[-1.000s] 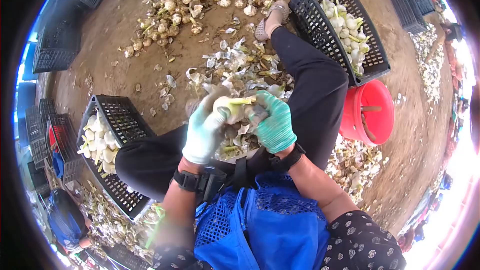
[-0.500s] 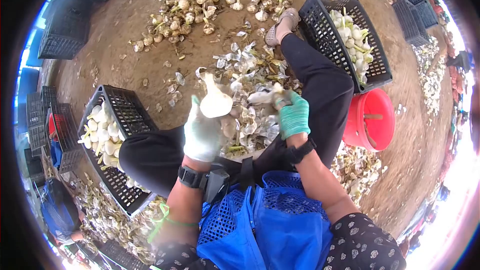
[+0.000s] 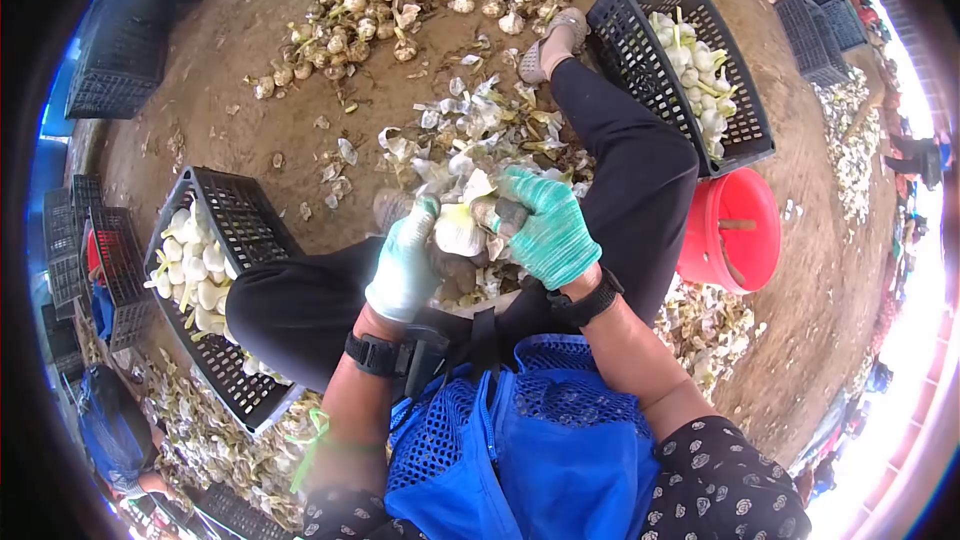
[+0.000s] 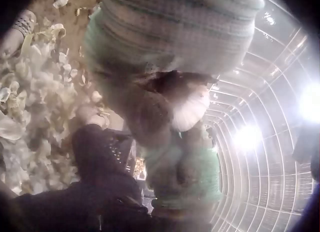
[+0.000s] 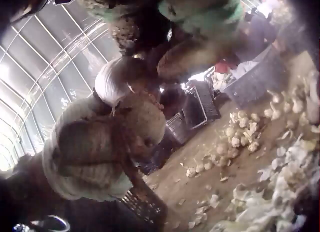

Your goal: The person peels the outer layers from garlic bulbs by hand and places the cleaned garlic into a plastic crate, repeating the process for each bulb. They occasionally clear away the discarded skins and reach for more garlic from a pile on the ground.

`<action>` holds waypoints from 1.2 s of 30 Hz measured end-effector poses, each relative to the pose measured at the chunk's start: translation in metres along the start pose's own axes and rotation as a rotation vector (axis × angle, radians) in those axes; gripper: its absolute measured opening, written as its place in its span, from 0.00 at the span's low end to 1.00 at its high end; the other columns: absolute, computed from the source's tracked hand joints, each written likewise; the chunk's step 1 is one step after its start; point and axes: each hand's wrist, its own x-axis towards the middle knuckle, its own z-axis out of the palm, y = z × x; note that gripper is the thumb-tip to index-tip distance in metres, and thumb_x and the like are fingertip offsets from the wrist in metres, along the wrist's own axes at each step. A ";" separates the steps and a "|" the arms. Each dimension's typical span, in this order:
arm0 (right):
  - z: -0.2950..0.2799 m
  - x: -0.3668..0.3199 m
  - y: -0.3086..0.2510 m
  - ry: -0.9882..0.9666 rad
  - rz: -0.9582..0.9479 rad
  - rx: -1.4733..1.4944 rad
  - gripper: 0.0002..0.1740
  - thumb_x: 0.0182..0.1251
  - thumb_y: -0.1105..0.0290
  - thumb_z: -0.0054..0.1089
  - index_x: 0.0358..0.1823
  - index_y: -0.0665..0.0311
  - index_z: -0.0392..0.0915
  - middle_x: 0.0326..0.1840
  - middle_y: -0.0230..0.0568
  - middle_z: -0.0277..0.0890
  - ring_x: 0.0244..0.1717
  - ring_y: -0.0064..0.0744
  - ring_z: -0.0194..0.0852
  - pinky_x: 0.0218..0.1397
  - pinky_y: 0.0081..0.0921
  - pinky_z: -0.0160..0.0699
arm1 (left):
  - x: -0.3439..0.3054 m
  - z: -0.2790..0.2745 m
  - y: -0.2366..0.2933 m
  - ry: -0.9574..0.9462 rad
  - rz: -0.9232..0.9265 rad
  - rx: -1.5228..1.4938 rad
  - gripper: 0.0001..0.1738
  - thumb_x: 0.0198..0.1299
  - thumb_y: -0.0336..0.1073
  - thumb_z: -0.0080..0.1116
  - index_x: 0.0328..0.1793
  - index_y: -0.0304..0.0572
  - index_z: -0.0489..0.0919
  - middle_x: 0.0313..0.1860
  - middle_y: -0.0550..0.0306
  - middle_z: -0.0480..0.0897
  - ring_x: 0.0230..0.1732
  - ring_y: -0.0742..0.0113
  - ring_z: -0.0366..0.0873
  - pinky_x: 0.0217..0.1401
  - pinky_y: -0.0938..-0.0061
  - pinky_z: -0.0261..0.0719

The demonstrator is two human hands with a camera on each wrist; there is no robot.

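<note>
My left hand, in a pale glove, grips a white garlic bulb above my lap. From the other side my right hand, in a green glove, pinches at the bulb's upper right, its thumb and fingertips darkly stained. A loose flap of papery skin stands up from the bulb's top. In the left wrist view the bulb shows between both gloves. Part of the bulb also shows in the right wrist view, the rest hidden behind fingers.
Peeled skins lie heaped between my legs. Unpeeled bulbs are piled farther out. Black crates of white garlic stand at left and right. A red bucket stands beside my right knee.
Half a second ago the hands were apart, the left holding the bulb up with its stem raised. Now they have come together at the bulb, the right hand having moved left.
</note>
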 end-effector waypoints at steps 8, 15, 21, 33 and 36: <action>0.008 -0.006 0.014 0.144 -0.069 0.020 0.10 0.45 0.80 0.54 0.33 0.72 0.74 0.23 0.45 0.71 0.22 0.32 0.67 0.28 0.22 0.68 | -0.006 0.010 0.003 -0.007 0.264 0.429 0.31 0.50 0.47 0.56 0.54 0.32 0.62 0.31 0.51 0.74 0.22 0.67 0.74 0.19 0.79 0.73; 0.008 -0.008 -0.003 0.137 0.297 0.273 0.07 0.52 0.78 0.53 0.33 0.73 0.73 0.20 0.29 0.67 0.21 0.13 0.59 0.23 0.14 0.62 | -0.009 0.004 -0.006 -0.072 0.044 -0.241 0.30 0.51 0.36 0.56 0.58 0.33 0.59 0.44 0.48 0.73 0.38 0.60 0.76 0.31 0.74 0.79; 0.010 -0.003 0.024 0.413 0.554 0.854 0.06 0.56 0.77 0.49 0.34 0.72 0.72 0.20 0.29 0.69 0.23 0.16 0.68 0.22 0.14 0.68 | -0.009 0.010 -0.002 -0.139 0.057 -0.347 0.33 0.49 0.34 0.57 0.61 0.37 0.57 0.45 0.49 0.71 0.39 0.61 0.74 0.33 0.74 0.77; 0.009 -0.010 0.011 0.001 0.121 0.052 0.14 0.48 0.71 0.58 0.37 0.70 0.74 0.30 0.49 0.73 0.29 0.46 0.72 0.33 0.28 0.70 | -0.009 0.009 -0.001 -0.058 0.061 -0.097 0.33 0.43 0.34 0.63 0.56 0.35 0.62 0.47 0.52 0.72 0.41 0.63 0.74 0.32 0.77 0.77; 0.003 -0.013 0.020 -0.033 0.087 -0.016 0.13 0.47 0.77 0.54 0.37 0.70 0.74 0.32 0.49 0.73 0.30 0.43 0.73 0.34 0.26 0.71 | -0.011 0.007 -0.003 -0.059 0.051 -0.228 0.31 0.44 0.34 0.62 0.55 0.34 0.63 0.46 0.51 0.72 0.42 0.62 0.74 0.33 0.76 0.77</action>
